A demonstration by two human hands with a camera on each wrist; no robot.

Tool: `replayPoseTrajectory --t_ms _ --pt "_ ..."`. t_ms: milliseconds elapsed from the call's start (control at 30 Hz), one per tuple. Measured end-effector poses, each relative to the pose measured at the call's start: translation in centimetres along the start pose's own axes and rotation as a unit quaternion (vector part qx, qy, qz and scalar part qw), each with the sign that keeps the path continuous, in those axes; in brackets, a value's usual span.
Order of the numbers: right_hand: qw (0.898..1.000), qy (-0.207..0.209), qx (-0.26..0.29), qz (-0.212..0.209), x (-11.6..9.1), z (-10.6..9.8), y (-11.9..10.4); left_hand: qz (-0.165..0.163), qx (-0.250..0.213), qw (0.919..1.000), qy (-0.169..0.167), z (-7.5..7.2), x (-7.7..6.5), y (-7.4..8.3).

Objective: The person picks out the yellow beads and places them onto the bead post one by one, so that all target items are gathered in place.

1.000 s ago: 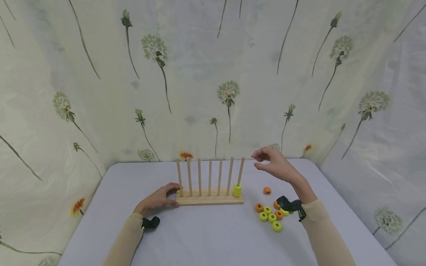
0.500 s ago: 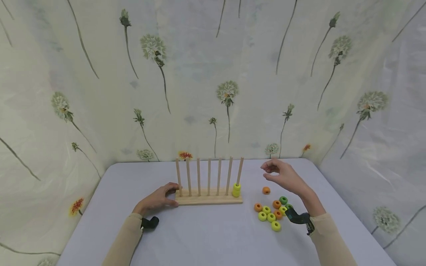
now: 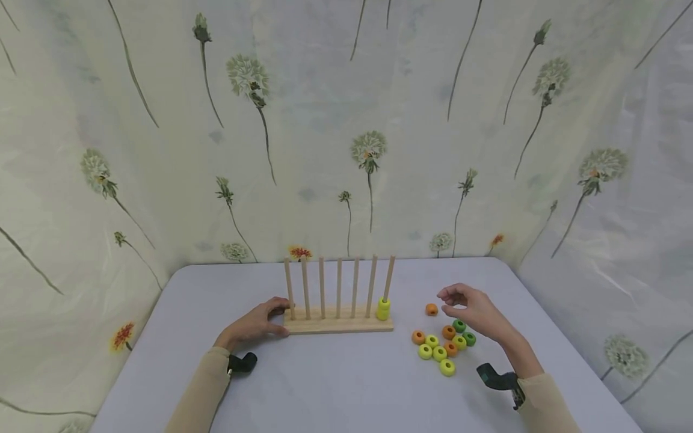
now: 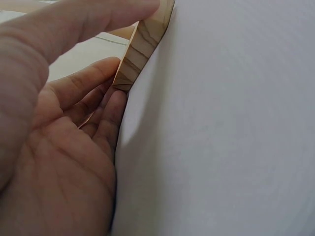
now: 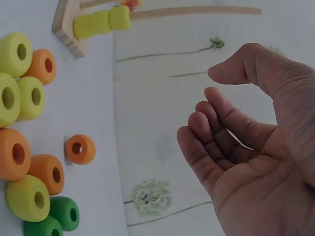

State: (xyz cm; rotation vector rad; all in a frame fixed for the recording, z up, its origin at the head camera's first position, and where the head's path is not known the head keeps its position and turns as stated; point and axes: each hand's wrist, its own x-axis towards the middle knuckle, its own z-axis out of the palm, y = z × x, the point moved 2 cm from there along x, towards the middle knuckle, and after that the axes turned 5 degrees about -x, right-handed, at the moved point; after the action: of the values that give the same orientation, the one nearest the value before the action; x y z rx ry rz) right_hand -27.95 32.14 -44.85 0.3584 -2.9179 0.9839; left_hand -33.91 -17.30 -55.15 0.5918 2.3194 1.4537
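A wooden peg rack (image 3: 338,328) with several upright pegs stands on the table. My left hand (image 3: 254,325) holds the left end of its base between thumb and fingers; the wooden end (image 4: 140,51) shows close up in the left wrist view. Three yellow beads (image 5: 98,23) are stacked on the rightmost peg. My right hand (image 3: 476,310) hovers over the right side with its fingers loosely bent and nothing between them. Just left of its fingertips in the head view lies a lone orange bead (image 5: 88,150). The right palm (image 5: 261,196) faces its wrist camera.
Loose yellow beads (image 3: 447,371), orange beads (image 3: 414,335) and green beads (image 3: 469,343) lie in a cluster on the white table (image 3: 325,391), right of the rack. A flower-printed curtain (image 3: 303,120) hangs behind the table and along its sides.
My right hand has moved away from the rightmost peg, to the right and down toward the loose beads, uncovering the green ones. My left hand has stayed at the rack's end.
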Motion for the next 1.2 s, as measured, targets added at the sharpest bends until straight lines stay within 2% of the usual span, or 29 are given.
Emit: replayPoseTrajectory --t_ms 333,600,767,967,1200 --pt "0.999 -0.012 0.017 0.04 -2.4 1.3 3.1 -0.01 0.006 0.9999 0.004 0.0 -0.1 -0.4" --pt "0.997 -0.017 0.007 0.081 -3.6 1.5 4.9 -0.011 0.006 0.9999 0.007 0.0 -0.1 -0.1" --pt "0.995 -0.021 0.008 0.092 -3.9 1.9 6.1 -0.016 0.006 0.9998 0.009 -0.1 -0.2 -0.1" --pt "0.992 -0.028 0.011 0.126 -4.3 2.4 6.9 -0.014 0.002 0.9999 0.004 -0.1 -0.1 -0.4" --pt "0.988 -0.032 0.016 0.153 -4.9 3.0 7.4 -0.011 0.003 0.9999 0.008 0.0 0.0 -0.2"
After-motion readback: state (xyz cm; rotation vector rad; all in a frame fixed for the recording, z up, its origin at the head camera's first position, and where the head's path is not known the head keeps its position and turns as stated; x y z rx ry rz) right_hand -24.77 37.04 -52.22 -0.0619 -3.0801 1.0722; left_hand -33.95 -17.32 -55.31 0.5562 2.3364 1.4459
